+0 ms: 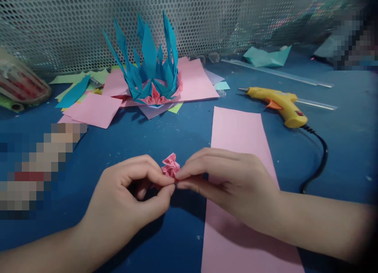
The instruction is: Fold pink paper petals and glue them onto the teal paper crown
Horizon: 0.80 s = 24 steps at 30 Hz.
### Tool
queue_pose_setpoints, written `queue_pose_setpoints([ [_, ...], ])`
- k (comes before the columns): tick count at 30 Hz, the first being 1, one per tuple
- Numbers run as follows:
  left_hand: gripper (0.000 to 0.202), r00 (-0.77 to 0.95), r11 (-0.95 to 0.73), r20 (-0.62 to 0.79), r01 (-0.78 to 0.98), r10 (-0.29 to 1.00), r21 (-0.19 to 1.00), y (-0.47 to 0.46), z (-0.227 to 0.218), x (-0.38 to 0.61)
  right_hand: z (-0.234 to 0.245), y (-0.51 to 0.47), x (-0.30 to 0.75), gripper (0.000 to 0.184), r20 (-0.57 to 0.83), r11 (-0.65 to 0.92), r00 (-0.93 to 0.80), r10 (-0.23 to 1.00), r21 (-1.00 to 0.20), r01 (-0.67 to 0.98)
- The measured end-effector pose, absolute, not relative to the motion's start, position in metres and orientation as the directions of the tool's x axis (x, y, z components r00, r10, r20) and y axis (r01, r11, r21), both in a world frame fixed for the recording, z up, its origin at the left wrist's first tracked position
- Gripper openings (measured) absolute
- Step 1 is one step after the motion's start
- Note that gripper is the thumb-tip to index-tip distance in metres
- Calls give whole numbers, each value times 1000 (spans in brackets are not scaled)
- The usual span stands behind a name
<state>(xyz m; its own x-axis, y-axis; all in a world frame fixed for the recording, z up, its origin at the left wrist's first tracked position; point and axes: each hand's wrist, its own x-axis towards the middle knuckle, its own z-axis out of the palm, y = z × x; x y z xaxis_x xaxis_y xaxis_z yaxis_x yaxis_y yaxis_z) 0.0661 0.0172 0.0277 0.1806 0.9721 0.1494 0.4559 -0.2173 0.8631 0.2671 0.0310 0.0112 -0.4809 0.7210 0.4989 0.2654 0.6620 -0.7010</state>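
Observation:
A small folded pink paper piece (170, 166) is pinched between both my hands just above the blue table. My left hand (134, 196) grips its lower edge with thumb and forefinger, the other fingers curled. My right hand (227, 178) pinches the same piece from the right, fingers pressed together, and rests over a long pink paper strip (239, 131). Further back stands a blue spiky paper crown (147, 68) with a pink folded flower (154, 97) at its front.
A yellow glue gun (280, 104) with a black cord (320, 158) lies at the right. Loose pink, green and blue paper sheets (94, 107) lie behind at the left. A perforated metal screen (73, 25) closes off the back.

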Motion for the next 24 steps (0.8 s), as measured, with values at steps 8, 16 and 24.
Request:
queue_pose_setpoints([
  [8, 14, 145, -186, 133, 455, 980, 871, 19, 29, 69, 14, 32, 264, 14, 420, 543, -432, 798, -813, 213],
  [16, 13, 189, -231, 158, 479, 969, 847, 17, 30, 69, 16, 32, 265, 17, 362, 480, -425, 830, -851, 212],
  [24, 14, 179, -251, 182, 533, 967, 808, 16, 31, 68, 13, 32, 265, 14, 440, 579, -452, 776, -781, 234],
])
